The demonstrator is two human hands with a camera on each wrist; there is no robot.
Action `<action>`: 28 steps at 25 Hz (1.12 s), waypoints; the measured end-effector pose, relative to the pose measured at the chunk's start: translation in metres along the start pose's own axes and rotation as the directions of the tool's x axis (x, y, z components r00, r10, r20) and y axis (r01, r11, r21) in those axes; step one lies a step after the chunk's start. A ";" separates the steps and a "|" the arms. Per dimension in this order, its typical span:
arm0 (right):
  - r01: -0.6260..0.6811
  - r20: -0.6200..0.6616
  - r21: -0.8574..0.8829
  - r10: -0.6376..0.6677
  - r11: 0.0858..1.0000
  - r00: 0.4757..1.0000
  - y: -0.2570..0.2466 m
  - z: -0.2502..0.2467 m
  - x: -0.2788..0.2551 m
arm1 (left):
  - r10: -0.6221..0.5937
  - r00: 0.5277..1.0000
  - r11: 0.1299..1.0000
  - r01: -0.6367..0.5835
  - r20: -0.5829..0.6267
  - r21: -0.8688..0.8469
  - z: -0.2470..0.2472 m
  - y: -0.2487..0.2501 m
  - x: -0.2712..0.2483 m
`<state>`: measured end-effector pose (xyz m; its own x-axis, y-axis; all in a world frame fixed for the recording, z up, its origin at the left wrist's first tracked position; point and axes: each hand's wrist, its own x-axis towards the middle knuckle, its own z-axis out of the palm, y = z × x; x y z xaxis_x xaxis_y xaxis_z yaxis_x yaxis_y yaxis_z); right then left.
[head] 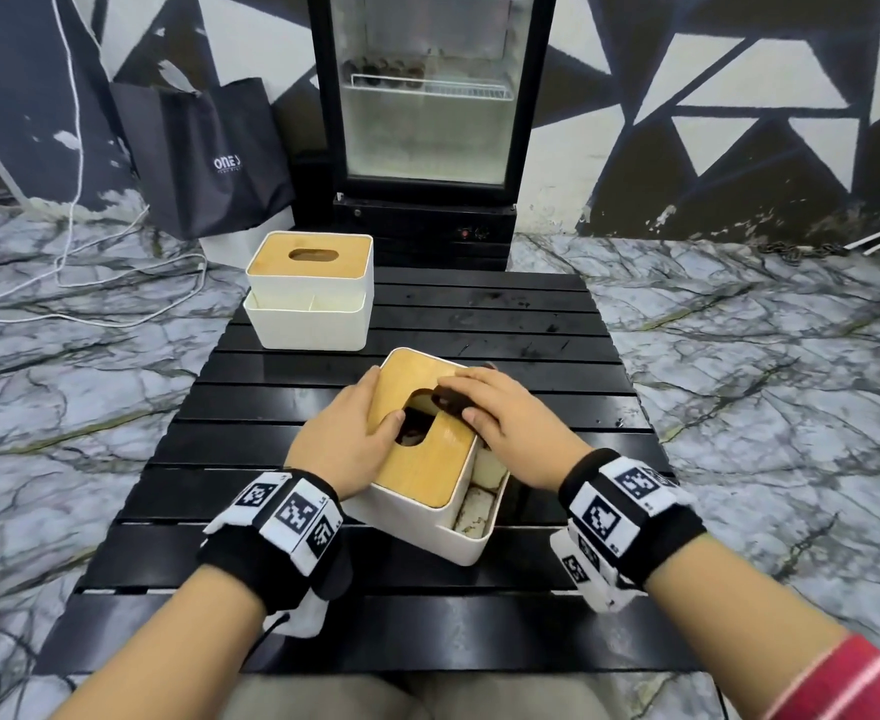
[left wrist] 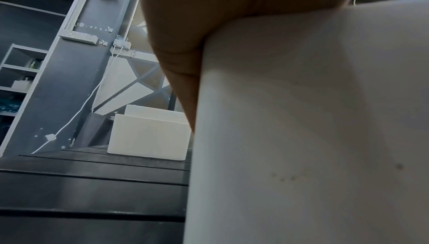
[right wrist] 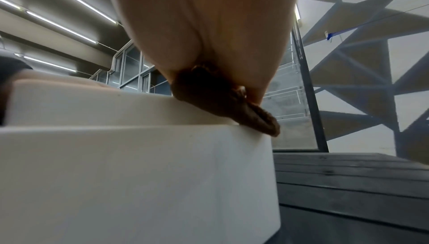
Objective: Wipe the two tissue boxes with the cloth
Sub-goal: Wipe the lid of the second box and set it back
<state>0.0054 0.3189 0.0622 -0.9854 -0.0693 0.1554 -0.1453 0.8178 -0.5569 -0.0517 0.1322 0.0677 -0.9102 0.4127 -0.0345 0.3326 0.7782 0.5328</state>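
The near tissue box, white with a bamboo lid, stands turned at an angle in the middle of the black slatted table. My left hand grips its left side, thumb at the lid's slot. My right hand presses a dark brown cloth onto the lid near the slot. In the right wrist view the cloth is bunched under the palm at the box's edge. The second tissue box stands at the table's far left, also seen in the left wrist view.
A glass-door fridge stands just behind the table. A black shopping bag leans at the back left, with white cables on the marble floor. Bare table slats lie to the right of the near box.
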 end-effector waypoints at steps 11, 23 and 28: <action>0.227 0.050 -0.004 -0.227 0.974 0.973 -0.043 0.029 -0.052 | 0.018 0.999 1.000 -0.018 0.027 0.018 0.001 -0.002 0.001; 0.022 0.026 0.018 -0.022 1.000 0.999 0.001 -0.001 -0.004 | 0.013 0.997 1.000 -0.015 0.071 0.027 0.000 -0.003 0.002; -0.019 -0.029 0.096 0.022 0.995 0.999 -0.003 0.003 -0.006 | 0.120 0.991 0.992 -0.117 -0.052 0.054 0.000 -0.003 -0.010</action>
<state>0.0109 0.3153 0.0600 -0.9853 -0.0348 0.1672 -0.1347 0.7603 -0.6355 -0.0439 0.1259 0.0662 -0.8752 0.4781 0.0735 0.4500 0.7489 0.4864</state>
